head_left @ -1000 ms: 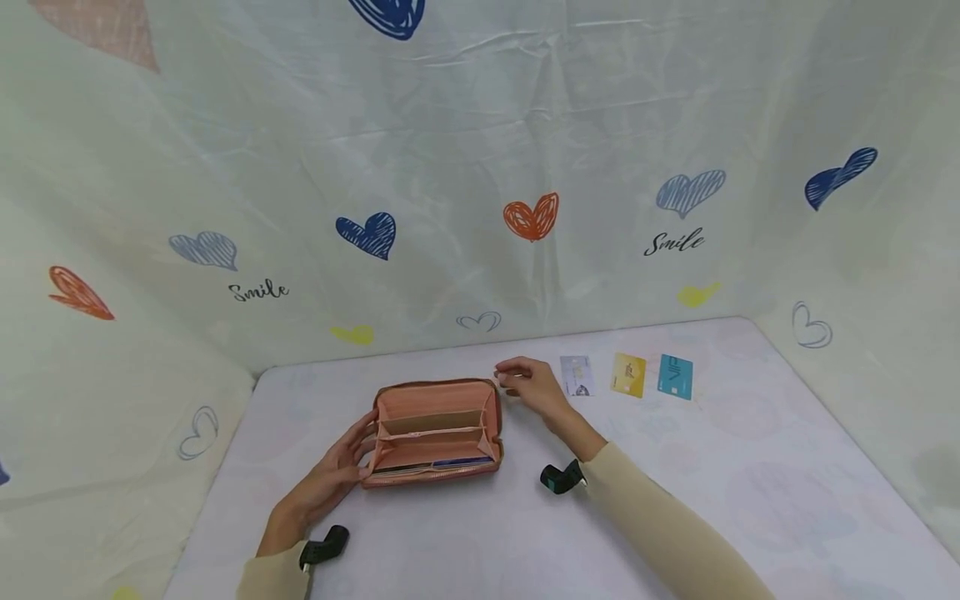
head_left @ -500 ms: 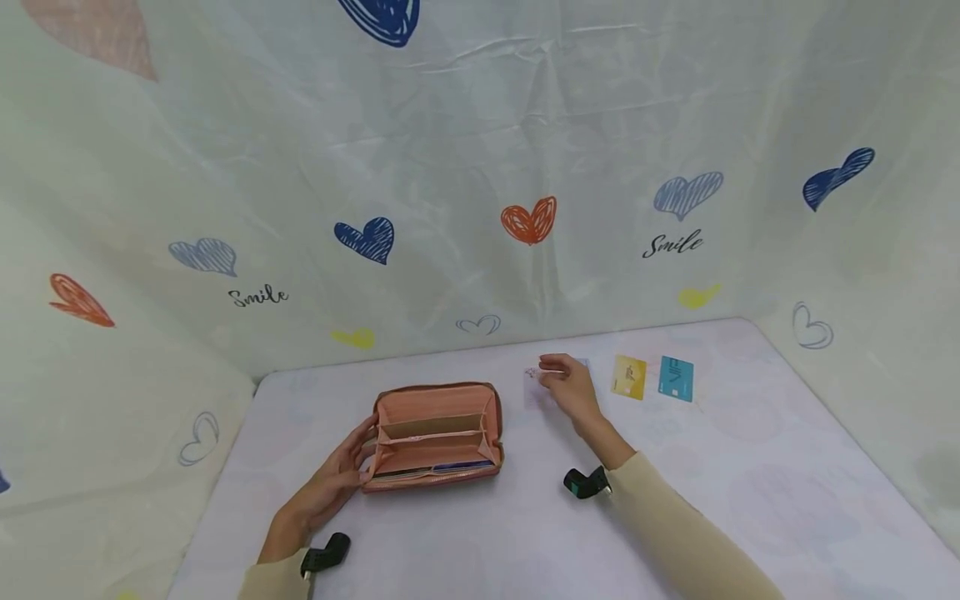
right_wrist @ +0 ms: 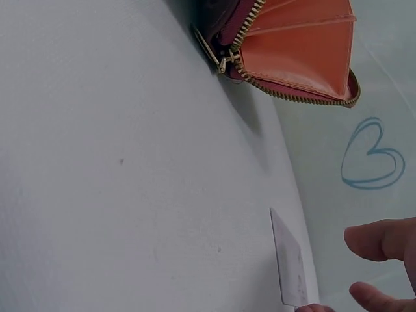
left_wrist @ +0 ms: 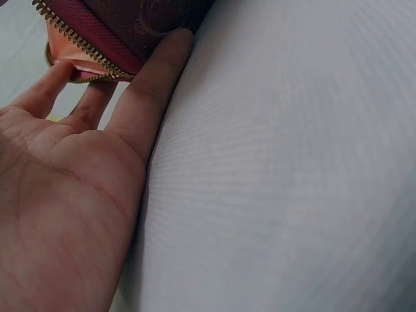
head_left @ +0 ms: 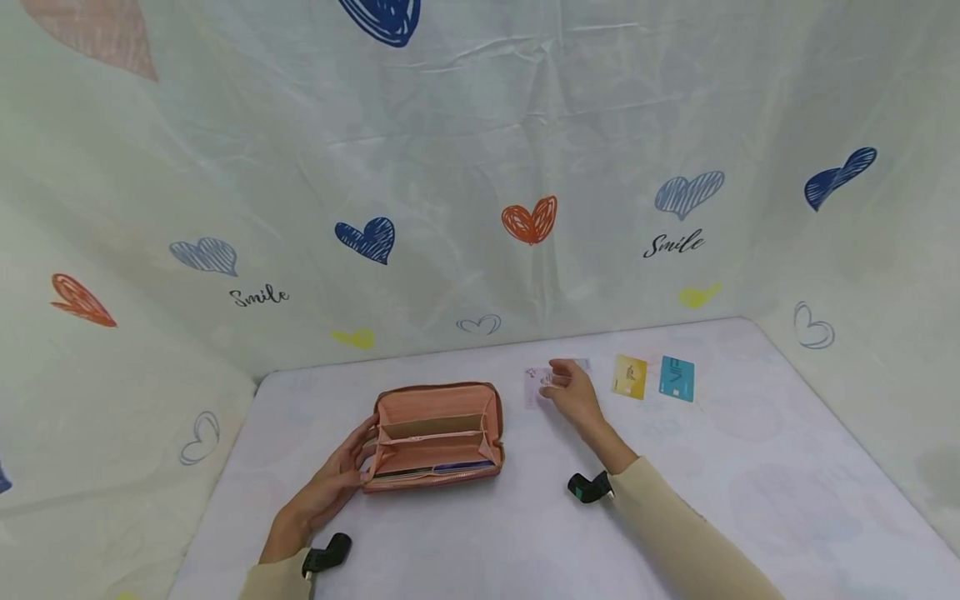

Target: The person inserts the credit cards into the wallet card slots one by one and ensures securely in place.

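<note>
Head view: the salmon-pink wallet lies open on the white table, just left of the middle, its compartments facing up. The left hand holds it from between eight and nine o'clock. Dark and blue card edges show in the compartment nearest the person. At the wallet's two o'clock, a pale lilac card lies on the table. The right hand is at that card's three o'clock, overlapping its edge from this angle, fingers loosely bent and spread apart. Past the knuckles, at the hand's one o'clock, the corner of another pale card peeps out. Toward three o'clock come the yellow card and then the teal card, well apart from the wallet.

Left wrist view: the wallet's zipped corner is at eleven o'clock. One finger lies along the dark outer side while others meet the peach lining and zip edge, so the wallet is gripped between them.

Right wrist view: the wallet stands at one o'clock, and the pale lilac card at five, seen almost edge-on. The right hand's separated fingertips enter at four o'clock, released; whether the lowest one touches the card cannot be told.
</note>
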The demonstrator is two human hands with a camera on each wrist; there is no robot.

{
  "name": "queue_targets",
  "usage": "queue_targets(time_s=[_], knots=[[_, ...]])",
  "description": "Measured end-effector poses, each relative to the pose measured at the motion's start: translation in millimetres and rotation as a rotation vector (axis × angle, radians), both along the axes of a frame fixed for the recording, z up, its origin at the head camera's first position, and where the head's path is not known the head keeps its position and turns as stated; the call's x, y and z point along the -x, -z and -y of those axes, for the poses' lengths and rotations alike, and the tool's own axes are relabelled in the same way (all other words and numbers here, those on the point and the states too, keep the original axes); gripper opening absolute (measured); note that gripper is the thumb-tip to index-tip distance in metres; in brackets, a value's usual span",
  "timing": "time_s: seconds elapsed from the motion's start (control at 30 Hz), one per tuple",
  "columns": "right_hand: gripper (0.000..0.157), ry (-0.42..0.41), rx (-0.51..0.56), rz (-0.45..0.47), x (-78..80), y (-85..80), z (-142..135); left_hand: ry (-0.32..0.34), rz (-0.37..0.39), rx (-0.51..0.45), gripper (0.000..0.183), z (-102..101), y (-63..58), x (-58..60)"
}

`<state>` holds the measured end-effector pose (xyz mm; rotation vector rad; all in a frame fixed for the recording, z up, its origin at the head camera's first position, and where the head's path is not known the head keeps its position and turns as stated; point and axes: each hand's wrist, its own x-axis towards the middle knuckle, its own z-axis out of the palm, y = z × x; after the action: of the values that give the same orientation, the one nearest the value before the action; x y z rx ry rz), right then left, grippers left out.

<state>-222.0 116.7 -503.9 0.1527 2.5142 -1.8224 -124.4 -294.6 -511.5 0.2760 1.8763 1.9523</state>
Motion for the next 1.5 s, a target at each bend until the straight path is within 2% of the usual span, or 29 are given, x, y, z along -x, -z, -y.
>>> queue_targets(time_s=[0.13, 0.37, 0.63, 0.73, 1.07, 1.33, 1.5], knots=[[0.06, -0.003, -0.07, -0.017, 0.4, 1.5, 6.0, 0.008, -0.016, -0.013, 0.097, -1.0, -1.4, -1.8], [0.065, -0.031, -0.234, -0.11, 6.7, 2.8, 20.3, 0.0, -0.013, -0.005, 0.098, -2.3, -2.4, -3.0], [0.074, -0.024, -0.405, -0.083, 9.4, 0.5, 38.2, 0.003, -0.023, -0.01, 0.096, -2.1, -1.4, -3.2], [0.075, -0.028, -0.437, -0.075, 9.6, 0.0, 40.6, 0.0, -0.018, -0.002, 0.097, -2.1, -2.0, -3.6], [0.072, -0.096, -0.466, -0.049, 14.2, -7.2, 36.0, 0.002, -0.011, -0.014, 0.097, 0.4, 0.8, -1.4], [0.037, -0.113, -0.383, -0.075, 16.4, -10.1, 21.8, 0.0, -0.019, -0.013, 0.096, 2.2, 4.9, 0.9], [0.029, -0.098, -0.362, -0.096, 16.9, -21.4, 14.2, -0.013, -0.007, 0.008, 0.097, 3.1, 5.7, 0.8]])
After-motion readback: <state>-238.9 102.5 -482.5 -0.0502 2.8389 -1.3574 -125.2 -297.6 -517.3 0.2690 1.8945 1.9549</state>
